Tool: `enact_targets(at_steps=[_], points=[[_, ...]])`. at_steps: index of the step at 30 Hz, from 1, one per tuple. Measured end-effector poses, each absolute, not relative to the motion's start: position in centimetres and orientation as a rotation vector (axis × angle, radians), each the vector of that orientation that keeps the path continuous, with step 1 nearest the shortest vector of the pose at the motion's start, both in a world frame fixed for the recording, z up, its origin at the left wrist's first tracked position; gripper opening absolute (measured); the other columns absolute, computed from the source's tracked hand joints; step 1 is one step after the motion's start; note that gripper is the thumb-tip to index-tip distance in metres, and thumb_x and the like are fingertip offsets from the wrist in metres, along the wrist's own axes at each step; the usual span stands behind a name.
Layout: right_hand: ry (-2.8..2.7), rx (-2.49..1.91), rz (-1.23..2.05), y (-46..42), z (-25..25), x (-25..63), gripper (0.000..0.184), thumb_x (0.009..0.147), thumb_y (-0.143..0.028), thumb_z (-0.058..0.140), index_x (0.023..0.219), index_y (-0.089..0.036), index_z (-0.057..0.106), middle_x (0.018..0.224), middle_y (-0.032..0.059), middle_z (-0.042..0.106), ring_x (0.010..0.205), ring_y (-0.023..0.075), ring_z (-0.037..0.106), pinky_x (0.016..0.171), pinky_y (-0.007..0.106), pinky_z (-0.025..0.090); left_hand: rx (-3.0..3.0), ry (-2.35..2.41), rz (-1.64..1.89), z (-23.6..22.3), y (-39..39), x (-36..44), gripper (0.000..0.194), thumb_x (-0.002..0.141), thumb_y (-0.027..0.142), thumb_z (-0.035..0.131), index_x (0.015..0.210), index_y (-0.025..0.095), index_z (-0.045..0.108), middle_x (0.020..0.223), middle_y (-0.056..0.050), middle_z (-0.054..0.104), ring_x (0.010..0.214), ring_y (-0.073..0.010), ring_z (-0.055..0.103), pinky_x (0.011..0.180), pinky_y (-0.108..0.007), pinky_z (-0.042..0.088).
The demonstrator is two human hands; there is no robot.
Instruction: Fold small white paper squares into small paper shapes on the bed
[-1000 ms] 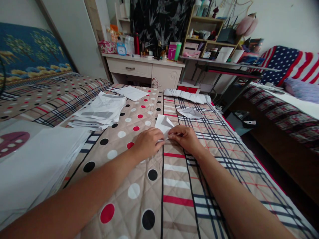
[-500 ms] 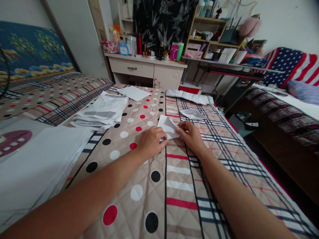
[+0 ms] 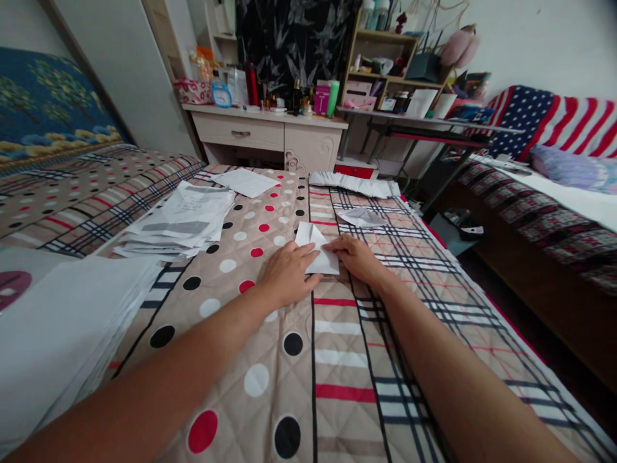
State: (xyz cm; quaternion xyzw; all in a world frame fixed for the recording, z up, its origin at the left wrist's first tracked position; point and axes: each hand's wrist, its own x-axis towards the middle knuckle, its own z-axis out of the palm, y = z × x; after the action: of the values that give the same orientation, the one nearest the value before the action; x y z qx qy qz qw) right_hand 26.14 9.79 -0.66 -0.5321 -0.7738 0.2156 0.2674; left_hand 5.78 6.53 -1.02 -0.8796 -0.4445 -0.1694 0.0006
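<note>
From where I stand, the small folded paper lies on the quilted bedspread, right between the person's two hands and under their fingertips. The left hand is loosely spread: its fingers reach over the left part of the paper, while its thumb sits apart from them, near the paper's closest edge. The right hand comes in from the other side, fingers drawn close together, their tips touching the paper's right side; whether they pinch a layer or only press on it, I cannot tell. A raised fold stands just beyond the left fingertips.

A little past the right hand lies a second folded piece, flat and well within reach, and farther beyond it a long pleated white bundle. Ahead and to the left of the left hand rests a stack of printed papers, with a loose white sheet beyond. Larger white sheets are piled left of the left forearm.
</note>
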Motion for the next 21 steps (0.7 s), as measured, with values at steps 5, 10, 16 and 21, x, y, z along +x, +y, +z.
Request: enact_targets(at_steps=[5, 10, 16, 21], points=[[-2.052, -1.27, 0.971, 9.7, 0.2, 28.2, 0.038, 0.064, -0.006, 0.066, 0.101, -0.016, 0.071, 0.094, 0.0044, 0.067, 0.083, 0.0156, 0.062, 0.075, 0.027, 0.049, -2.789, -1.404, -0.507, -1.1, 6.8, 5.6, 0.045, 0.089, 0.037, 0.048, 0.129, 0.02, 0.058, 0.142, -0.002, 0.052, 0.11, -0.0279, 0.05, 0.097, -0.043, 0.044], [-1.956, -1.219, 0.767, 10.1, -1.1, 27.9, 0.009, 0.075, -0.025, 0.068, 0.077, -0.016, 0.071, 0.086, 0.0052, 0.067, 0.082, 0.0168, 0.062, 0.078, 0.03, 0.047, -2.816, -1.41, -0.559, -1.2, 7.1, 5.7, 0.041, 0.092, 0.039, 0.044, 0.122, 0.018, 0.063, 0.14, -0.003, 0.054, 0.106, -0.0263, 0.052, 0.096, -0.041, 0.044], [-2.035, -1.484, 0.4, 9.9, -1.5, 26.2, 0.011, 0.082, -0.024, 0.061, 0.079, -0.016, 0.068, 0.082, 0.0044, 0.067, 0.075, 0.0159, 0.059, 0.068, 0.026, 0.041, -2.826, -1.59, -0.692, -0.8, 7.4, 5.9, 0.042, 0.094, 0.045, 0.04, 0.104, 0.019, 0.072, 0.118, -0.007, 0.069, 0.098, -0.0234, 0.059, 0.086, -0.033, 0.045], [-2.06, -1.609, 0.251, 9.6, -1.2, 25.3, 0.012, 0.083, -0.026, 0.061, 0.082, -0.018, 0.069, 0.089, 0.0042, 0.069, 0.081, 0.0165, 0.061, 0.067, 0.026, 0.039, -2.675, -2.067, -0.791, -0.5, 8.0, 6.5, 0.042, 0.091, 0.052, 0.045, 0.092, 0.022, 0.075, 0.09, -0.005, 0.075, 0.085, -0.0204, 0.066, 0.07, -0.027, 0.044]])
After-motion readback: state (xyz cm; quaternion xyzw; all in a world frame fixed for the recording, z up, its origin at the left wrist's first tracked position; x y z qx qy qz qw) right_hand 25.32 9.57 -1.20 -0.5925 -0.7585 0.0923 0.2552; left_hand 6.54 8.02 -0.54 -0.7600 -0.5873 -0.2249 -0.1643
